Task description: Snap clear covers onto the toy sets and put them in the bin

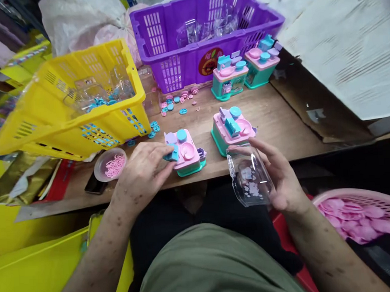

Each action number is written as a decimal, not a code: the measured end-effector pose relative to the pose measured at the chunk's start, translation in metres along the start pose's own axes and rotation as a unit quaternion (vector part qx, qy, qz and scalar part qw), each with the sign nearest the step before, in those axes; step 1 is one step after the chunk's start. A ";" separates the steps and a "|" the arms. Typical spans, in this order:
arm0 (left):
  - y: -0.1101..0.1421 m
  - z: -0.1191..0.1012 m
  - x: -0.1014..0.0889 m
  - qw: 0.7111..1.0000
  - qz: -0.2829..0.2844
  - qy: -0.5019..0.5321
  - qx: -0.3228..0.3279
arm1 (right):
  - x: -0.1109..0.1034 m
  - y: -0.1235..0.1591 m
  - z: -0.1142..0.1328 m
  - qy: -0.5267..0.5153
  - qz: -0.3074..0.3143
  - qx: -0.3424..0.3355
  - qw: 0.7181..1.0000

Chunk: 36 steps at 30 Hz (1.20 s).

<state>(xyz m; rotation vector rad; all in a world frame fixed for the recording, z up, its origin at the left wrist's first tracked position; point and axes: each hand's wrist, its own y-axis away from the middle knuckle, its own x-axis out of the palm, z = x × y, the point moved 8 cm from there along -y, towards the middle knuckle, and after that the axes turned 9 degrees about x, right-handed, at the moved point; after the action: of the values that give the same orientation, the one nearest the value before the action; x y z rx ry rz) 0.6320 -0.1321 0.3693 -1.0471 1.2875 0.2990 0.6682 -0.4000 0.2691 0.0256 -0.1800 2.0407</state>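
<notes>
My left hand point(144, 170) pinches a small blue plastic piece point(172, 153) at the left edge of a toy kitchen unit point(190, 163). That unit has a pink top, a green base, a pink pan and a round blue part. In my right hand point(283, 176) is a clear plastic cover point(251, 180) with pale printed shapes, tilted over the table's front edge. Just behind the cover stands a second toy kitchen unit point(228, 133), with a blue piece, a pink pan and a round blue part on top.
Two more toy kitchens point(232, 81) stand by a purple crate point(184, 70) holding clear parts. A yellow crate point(111, 120) is at left, near a bowl point(100, 168) of pink pieces. Small pink and blue parts point(176, 102) lie scattered. A pink basket point(351, 194) sits low right.
</notes>
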 end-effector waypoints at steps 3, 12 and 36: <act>-0.005 -0.004 -0.006 1.000 0.002 -0.019 0.001 | -0.007 0.006 0.000 -0.026 -0.001 -0.001 1.000; -0.030 -0.013 -0.006 0.993 0.108 -0.041 0.033 | -0.017 0.013 -0.004 -0.051 -0.002 -0.002 0.999; 0.051 0.063 0.064 0.920 -0.129 0.307 -0.205 | 0.063 -0.084 0.126 0.311 0.072 -0.149 0.936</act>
<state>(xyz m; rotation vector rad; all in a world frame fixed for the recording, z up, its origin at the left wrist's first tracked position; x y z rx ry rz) 0.6562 -0.0793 0.2841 -1.7456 1.6571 0.0266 0.7063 -0.3244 0.4090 -0.8359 -0.0896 2.0422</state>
